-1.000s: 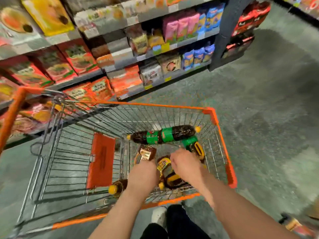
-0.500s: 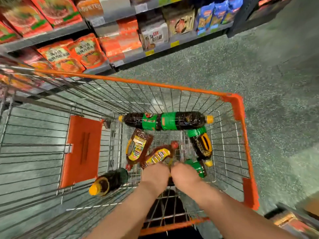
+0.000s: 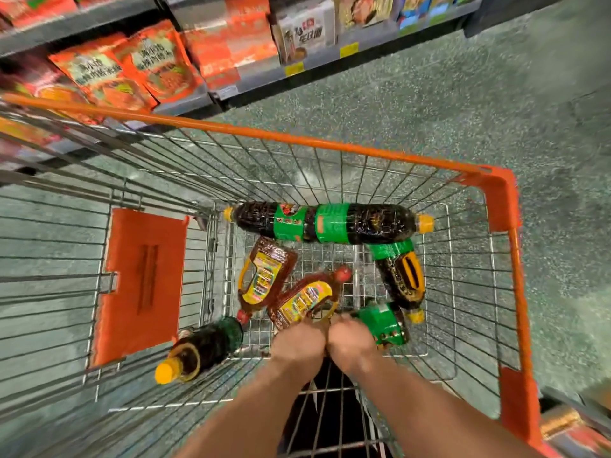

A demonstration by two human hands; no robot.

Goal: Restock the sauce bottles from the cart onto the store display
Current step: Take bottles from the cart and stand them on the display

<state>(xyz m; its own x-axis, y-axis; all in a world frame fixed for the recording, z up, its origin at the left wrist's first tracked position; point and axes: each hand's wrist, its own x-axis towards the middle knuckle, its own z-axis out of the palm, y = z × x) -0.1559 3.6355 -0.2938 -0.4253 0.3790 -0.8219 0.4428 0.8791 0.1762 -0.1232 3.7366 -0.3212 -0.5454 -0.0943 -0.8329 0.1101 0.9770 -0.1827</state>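
Several dark sauce bottles lie in the orange wire cart (image 3: 330,148). Two green-label bottles (image 3: 330,223) lie end to end along the far wall. Two yellow-label jugs (image 3: 264,276) lie in the middle. My left hand (image 3: 297,342) is down at the near end of the second jug (image 3: 302,302), fingers curled under and hidden. My right hand (image 3: 352,347) sits beside it, curled against a short green-label bottle (image 3: 383,323). A yellow-and-black-label bottle (image 3: 401,279) lies on the right, and a yellow-capped bottle (image 3: 198,350) on the left.
The cart's orange child-seat flap (image 3: 142,292) hangs on the left. Store shelves with orange snack packets (image 3: 109,74) and boxes (image 3: 304,31) run along the top. Speckled green floor (image 3: 463,110) surrounds the cart. Another shelf edge (image 3: 575,424) shows at bottom right.
The view has tipped down and closer over the cart. Both hands have moved from the middle bottles to the near end of the basket and now sit side by side.
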